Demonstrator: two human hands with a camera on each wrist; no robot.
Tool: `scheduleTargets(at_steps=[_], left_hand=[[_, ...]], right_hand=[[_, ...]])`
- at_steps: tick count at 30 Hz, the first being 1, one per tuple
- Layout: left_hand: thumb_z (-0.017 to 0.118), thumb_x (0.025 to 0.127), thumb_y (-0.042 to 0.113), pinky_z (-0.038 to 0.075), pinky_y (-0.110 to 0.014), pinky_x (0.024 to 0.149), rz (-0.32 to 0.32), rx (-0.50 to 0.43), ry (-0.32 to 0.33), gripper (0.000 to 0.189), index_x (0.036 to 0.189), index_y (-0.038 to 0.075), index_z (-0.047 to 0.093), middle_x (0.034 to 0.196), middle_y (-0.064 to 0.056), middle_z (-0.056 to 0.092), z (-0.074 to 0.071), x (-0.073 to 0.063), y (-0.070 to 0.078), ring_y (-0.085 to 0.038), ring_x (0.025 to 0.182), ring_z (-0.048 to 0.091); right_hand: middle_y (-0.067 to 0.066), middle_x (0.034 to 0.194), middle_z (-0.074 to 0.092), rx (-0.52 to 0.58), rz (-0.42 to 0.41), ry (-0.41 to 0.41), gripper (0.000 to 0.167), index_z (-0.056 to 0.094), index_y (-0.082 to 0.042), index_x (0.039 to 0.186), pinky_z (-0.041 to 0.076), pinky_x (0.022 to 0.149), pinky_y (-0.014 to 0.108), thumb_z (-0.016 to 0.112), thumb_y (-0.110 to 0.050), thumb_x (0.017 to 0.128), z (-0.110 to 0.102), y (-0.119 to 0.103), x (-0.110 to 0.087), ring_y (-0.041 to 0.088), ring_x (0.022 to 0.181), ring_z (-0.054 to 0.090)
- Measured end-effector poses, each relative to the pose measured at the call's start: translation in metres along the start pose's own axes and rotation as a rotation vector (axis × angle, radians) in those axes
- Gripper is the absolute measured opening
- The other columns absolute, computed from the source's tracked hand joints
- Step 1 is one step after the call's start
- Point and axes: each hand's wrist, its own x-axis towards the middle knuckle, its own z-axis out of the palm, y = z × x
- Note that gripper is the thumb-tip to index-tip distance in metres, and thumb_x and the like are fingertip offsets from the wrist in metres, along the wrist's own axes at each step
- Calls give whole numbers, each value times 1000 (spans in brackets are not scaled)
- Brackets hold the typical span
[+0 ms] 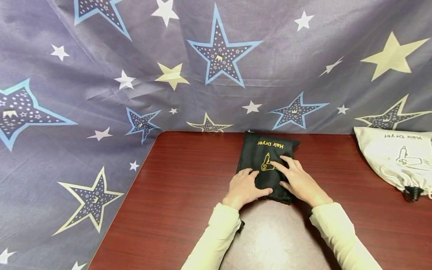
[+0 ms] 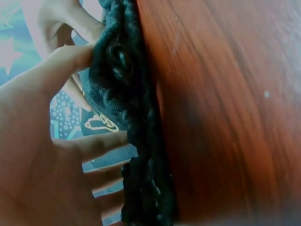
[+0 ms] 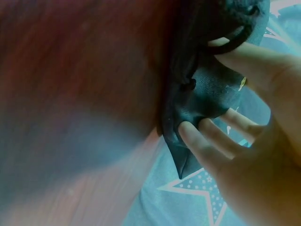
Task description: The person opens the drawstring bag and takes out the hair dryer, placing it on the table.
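Observation:
A black cloth drawstring bag (image 1: 251,153) printed in yellow with "Hair Dryer" and a dryer outline lies flat near the table's back edge, its lettering upside down in the head view. My left hand (image 1: 243,188) rests on its near left part, fingers spread and thumb along the near edge. Over its right side lies my right hand (image 1: 302,183), fingers spread, with the index finger at the printed outline. The bag's gathered mouth (image 2: 123,66) faces me in the left wrist view. A black cord loop (image 3: 233,44) hangs by my right thumb in the right wrist view.
A white drawstring bag (image 1: 381,153), also printed "Hair Dryer", lies at the right with a black cord stopper (image 1: 412,193). The reddish-brown wooden table (image 1: 175,180) meets a grey star-patterned cloth (image 1: 202,101) at its back and left.

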Motion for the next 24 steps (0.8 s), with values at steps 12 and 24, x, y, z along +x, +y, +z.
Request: scheduleTargets(at_steps=[12, 24], left_hand=[[60, 89, 63, 36, -43, 112, 97, 20, 3, 68, 143, 22, 54, 143, -3, 54, -3, -3, -5, -21, 136, 46], [63, 85, 67, 43, -43, 105, 96, -24, 84, 78, 144, 16, 52, 140, -5, 56, 4, -4, 9, -26, 128, 53]], right_hand=[[31, 133, 45, -37, -8, 64, 69, 55, -8, 139, 54, 82, 51, 83, -3, 76, 2, -6, 1, 47, 111, 50], [26, 148, 38, -146, -105, 42, 79, 57, -12, 138, 42, 91, 66, 85, 7, 67, -9, 4, 15, 48, 131, 37]])
